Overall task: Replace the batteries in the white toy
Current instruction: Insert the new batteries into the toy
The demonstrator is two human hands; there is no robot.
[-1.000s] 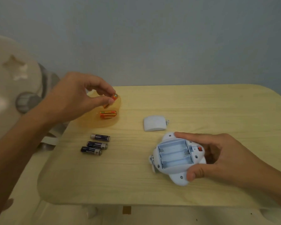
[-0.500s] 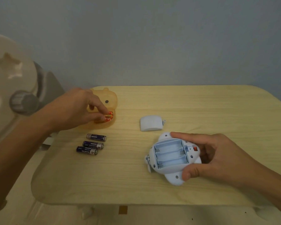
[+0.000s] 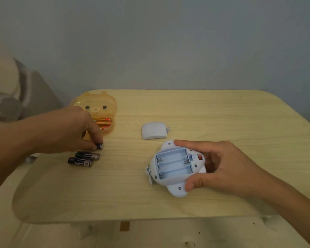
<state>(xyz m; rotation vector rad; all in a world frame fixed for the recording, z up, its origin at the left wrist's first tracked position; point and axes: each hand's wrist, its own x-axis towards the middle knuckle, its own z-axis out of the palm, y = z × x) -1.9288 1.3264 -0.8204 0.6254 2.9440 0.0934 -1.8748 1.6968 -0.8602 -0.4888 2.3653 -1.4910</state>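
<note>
The white toy (image 3: pixel 172 167) lies upside down on the wooden table (image 3: pixel 222 113), its three-slot battery bay bare and open. My right hand (image 3: pixel 220 167) grips the toy from the right side. Its white battery cover (image 3: pixel 154 130) lies apart, just behind it. Three black batteries sit at the left: my left hand (image 3: pixel 73 129) pinches the rearmost black battery (image 3: pixel 99 146) with thumb and fingers, and the two other black batteries (image 3: pixel 84 158) lie just in front. Several orange batteries (image 3: pixel 103 121) rest in an orange bear-shaped box (image 3: pixel 97 106) behind my left hand.
A beige and grey object (image 3: pixel 9 97) stands off the table's left edge. The wall is close behind the table. The table's front edge (image 3: pixel 115 219) is rounded, with floor below.
My left hand put an orange battery into the bear-shaped box, then moved forward and closed on the rearmost black battery. My right hand kept holding the toy.
</note>
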